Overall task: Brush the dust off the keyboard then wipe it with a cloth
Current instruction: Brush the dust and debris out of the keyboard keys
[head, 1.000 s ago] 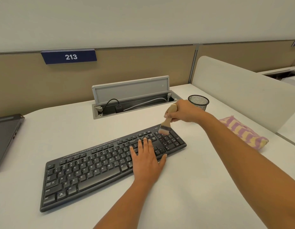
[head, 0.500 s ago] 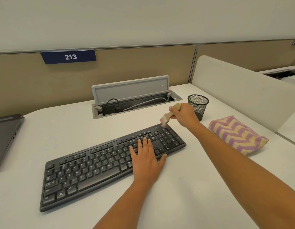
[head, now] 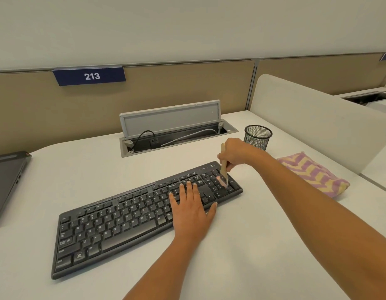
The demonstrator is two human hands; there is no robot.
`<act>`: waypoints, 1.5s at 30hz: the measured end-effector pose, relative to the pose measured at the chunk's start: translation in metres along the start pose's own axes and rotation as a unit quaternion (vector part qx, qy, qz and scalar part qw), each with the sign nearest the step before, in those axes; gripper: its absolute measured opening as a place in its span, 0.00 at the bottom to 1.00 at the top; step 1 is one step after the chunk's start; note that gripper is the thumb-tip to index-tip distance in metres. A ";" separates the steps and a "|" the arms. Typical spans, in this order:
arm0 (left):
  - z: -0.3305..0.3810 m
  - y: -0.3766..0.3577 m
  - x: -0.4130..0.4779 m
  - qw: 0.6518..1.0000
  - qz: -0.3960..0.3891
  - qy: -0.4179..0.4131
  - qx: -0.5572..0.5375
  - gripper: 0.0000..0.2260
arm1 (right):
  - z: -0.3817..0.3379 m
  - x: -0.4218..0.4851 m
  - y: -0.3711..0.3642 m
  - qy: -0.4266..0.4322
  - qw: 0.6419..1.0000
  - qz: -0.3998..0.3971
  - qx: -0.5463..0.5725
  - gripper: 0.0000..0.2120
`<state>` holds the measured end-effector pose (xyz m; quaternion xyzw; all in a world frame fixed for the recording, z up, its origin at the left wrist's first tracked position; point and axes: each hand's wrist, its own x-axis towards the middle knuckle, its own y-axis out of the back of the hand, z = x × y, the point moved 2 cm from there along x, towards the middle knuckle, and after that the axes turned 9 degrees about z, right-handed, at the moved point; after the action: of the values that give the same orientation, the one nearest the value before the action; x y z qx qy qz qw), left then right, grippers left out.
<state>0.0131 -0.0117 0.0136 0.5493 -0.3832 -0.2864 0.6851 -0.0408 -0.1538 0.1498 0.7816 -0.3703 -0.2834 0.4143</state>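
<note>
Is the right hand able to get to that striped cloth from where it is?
Probably yes: the striped cloth lies in the open beside that forearm, with nothing between, though the right hand holds the brush.

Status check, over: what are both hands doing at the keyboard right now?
Left hand flat on keyboard. Right hand grips brush, bristles on its right end. Cloth lies untouched to the right; nothing in the way.
</note>
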 end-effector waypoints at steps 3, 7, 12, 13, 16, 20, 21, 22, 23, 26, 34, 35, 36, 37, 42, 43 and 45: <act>0.000 0.000 0.000 1.000 -0.001 0.000 0.002 0.47 | 0.002 -0.002 0.006 -0.008 0.999 -0.028 -0.027 0.09; 0.001 0.000 0.001 1.000 -0.004 0.000 0.002 0.48 | 0.000 -0.005 0.005 0.010 0.997 -0.052 -0.063 0.09; 0.001 0.001 0.000 1.000 -0.005 -0.002 0.005 0.48 | -0.001 0.002 0.004 0.019 1.000 -0.017 -0.013 0.09; 0.001 0.001 0.000 1.000 -0.005 -0.002 0.005 0.48 | -0.003 0.003 0.003 0.022 1.000 -0.010 -0.011 0.09; 0.001 0.001 0.000 1.000 -0.004 -0.002 0.006 0.48 | -0.004 0.007 -0.003 0.032 0.999 0.022 -0.018 0.08; 0.001 0.001 0.000 1.000 -0.005 -0.002 0.006 0.47 | -0.003 0.010 -0.005 0.030 0.998 0.054 0.020 0.09; 0.001 0.001 0.000 1.000 -0.004 -0.002 0.006 0.47 | -0.003 0.011 -0.005 0.029 0.997 0.062 0.031 0.10; 0.001 0.001 0.000 1.000 -0.003 -0.002 0.007 0.47 | -0.002 0.012 -0.006 0.030 0.996 0.070 0.040 0.10; 0.001 0.001 0.000 1.000 -0.002 -0.002 0.007 0.47 | -0.002 0.012 -0.008 0.028 0.995 0.081 0.049 0.11; 0.001 0.001 0.000 1.000 -0.002 -0.003 0.007 0.47 | -0.001 0.014 -0.013 0.028 0.989 0.124 0.070 0.15; 0.000 0.000 0.000 1.000 -0.001 -0.001 0.001 0.47 | 0.002 0.012 -0.021 0.029 0.979 0.163 0.117 0.14; 0.001 0.000 0.000 1.000 -0.001 -0.001 0.001 0.47 | 0.002 0.012 -0.018 0.023 0.980 0.157 0.120 0.14; 0.001 0.000 0.000 1.000 0.001 -0.001 0.001 0.47 | 0.002 0.013 -0.014 0.017 0.983 0.141 0.115 0.14; 0.001 0.000 0.000 1.000 0.001 -0.001 0.001 0.47 | 0.002 0.012 -0.010 0.012 0.988 0.116 0.103 0.14; 0.000 0.001 -0.001 1.000 -0.001 -0.002 0.001 0.47 | 0.002 0.007 0.004 0.010 0.998 0.041 0.035 0.11; 0.000 0.001 0.000 1.000 -0.001 -0.002 0.001 0.47 | 0.003 0.005 0.004 0.009 0.999 0.033 0.020 0.11; 0.000 0.001 0.000 1.000 -0.001 -0.002 0.001 0.47 | 0.006 0.002 0.004 0.006 1.000 0.017 -0.010 0.12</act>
<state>0.0127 -0.0113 0.0141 0.5496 -0.3847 -0.2878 0.6835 -0.0456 -0.1592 0.1506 0.7725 -0.3782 -0.2756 0.4292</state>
